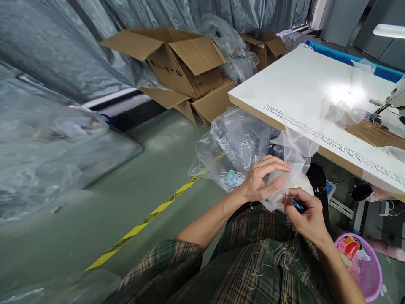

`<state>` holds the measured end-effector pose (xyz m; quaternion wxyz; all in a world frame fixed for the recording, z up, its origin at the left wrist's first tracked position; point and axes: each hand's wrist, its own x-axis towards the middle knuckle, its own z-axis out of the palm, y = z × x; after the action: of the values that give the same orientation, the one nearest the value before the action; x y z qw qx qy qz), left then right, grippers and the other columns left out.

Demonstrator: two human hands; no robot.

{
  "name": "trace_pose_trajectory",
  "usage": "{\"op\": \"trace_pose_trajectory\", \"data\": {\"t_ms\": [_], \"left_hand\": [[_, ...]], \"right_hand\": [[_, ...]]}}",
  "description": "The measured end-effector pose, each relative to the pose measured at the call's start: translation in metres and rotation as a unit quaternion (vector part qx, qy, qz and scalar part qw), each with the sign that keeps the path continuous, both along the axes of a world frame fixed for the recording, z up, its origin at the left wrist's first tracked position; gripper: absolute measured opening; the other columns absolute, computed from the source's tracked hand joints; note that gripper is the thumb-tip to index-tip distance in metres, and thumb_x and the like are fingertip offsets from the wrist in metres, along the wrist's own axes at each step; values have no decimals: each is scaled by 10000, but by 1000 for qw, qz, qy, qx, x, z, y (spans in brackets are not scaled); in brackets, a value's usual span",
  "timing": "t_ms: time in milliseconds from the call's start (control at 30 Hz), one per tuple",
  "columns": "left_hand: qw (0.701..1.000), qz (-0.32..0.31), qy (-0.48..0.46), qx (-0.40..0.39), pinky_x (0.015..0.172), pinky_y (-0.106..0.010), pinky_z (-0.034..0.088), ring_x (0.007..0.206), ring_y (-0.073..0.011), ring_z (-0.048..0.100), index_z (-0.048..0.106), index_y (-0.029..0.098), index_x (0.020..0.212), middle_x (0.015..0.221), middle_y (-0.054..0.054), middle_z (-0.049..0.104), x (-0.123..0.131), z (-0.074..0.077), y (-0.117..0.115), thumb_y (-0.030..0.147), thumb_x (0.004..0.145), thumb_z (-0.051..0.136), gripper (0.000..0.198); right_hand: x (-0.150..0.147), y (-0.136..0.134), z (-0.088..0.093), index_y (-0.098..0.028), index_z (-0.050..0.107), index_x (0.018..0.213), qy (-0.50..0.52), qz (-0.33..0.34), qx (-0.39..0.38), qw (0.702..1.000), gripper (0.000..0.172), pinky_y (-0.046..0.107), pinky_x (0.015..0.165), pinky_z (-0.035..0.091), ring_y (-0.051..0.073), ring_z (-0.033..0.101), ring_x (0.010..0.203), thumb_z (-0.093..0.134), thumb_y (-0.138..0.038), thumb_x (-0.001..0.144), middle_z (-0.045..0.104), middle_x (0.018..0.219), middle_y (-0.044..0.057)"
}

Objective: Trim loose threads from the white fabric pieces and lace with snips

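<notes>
My left hand [264, 179] grips a piece of sheer white fabric [295, 162] in my lap, fingers curled over it. That fabric hangs down from the edge of the white worktable [297, 84]. My right hand [305, 213] is closed on a small blue-handled tool [296, 204], its tip touching the fabric just below my left thumb. Loose white threads lie on my plaid shirt.
A sewing machine [390, 103] sits at the table's right, with more sheer fabric [338, 112] by it. Clear plastic bags [234, 145] lie under the table edge. Open cardboard boxes [180, 61] stand behind. A pink basket [362, 264] is at lower right. Yellow floor tape [152, 215] crosses the floor.
</notes>
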<state>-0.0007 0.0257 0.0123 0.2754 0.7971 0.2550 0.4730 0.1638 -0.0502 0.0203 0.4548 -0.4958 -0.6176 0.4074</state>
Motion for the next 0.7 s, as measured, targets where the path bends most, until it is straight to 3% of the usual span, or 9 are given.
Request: {"op": "trace_pose_trajectory", "data": {"t_ms": [100, 233, 333, 433, 533, 700], "left_hand": [[977, -128, 24, -167, 969, -439, 474, 1047, -259, 674, 716, 173, 988, 1081, -133, 738, -2, -4, 6, 610, 970, 355, 567], [916, -242, 8, -319, 946, -398, 487, 1029, -261, 675, 677, 159, 787, 1024, -122, 728, 5, -13, 4, 712, 817, 569, 564], [897, -215, -13, -386, 734, -287, 497, 790, -164, 653, 557, 144, 626, 862, -72, 702, 5, -15, 1, 600, 741, 731, 501], [874, -154, -9, -460, 561, -211, 410, 596, -88, 541, 605, 139, 743, 680, 11, 622, 4, -13, -1, 497, 701, 798, 409], [855, -124, -7, -503, 530, -199, 383, 568, -77, 512, 668, 129, 863, 652, 25, 610, 3, -11, -3, 450, 691, 810, 390], [866, -111, 0, -488, 514, -202, 360, 572, -77, 494, 746, 120, 883, 692, -11, 659, 1, -11, -4, 432, 747, 766, 341]], "right_hand": [[-2, -9, -1, -180, 713, 774, -4, 29, -19, 999, 159, 198, 496, 392, 91, 444, 516, 558, -203, 800, 563, 590, -36], [4, -12, -9, -174, 740, 781, -10, 31, -47, 998, 198, 202, 470, 350, 84, 388, 489, 550, -224, 805, 529, 564, -41], [10, -13, -15, -174, 735, 760, -4, 0, -76, 997, 191, 208, 479, 366, 96, 429, 502, 580, -274, 812, 576, 575, -24], [15, -12, -21, -178, 701, 738, -4, -34, -88, 996, 226, 217, 502, 392, 114, 472, 541, 605, -361, 831, 601, 602, -5], [19, -7, -27, -182, 653, 757, -3, -54, -100, 994, 363, 229, 505, 382, 115, 450, 538, 549, -507, 881, 567, 617, -5], [22, 4, -35, -201, 526, 657, -33, -37, -122, 991, 590, 251, 501, 330, 122, 392, 530, 309, -662, 955, 446, 574, -22]]}}
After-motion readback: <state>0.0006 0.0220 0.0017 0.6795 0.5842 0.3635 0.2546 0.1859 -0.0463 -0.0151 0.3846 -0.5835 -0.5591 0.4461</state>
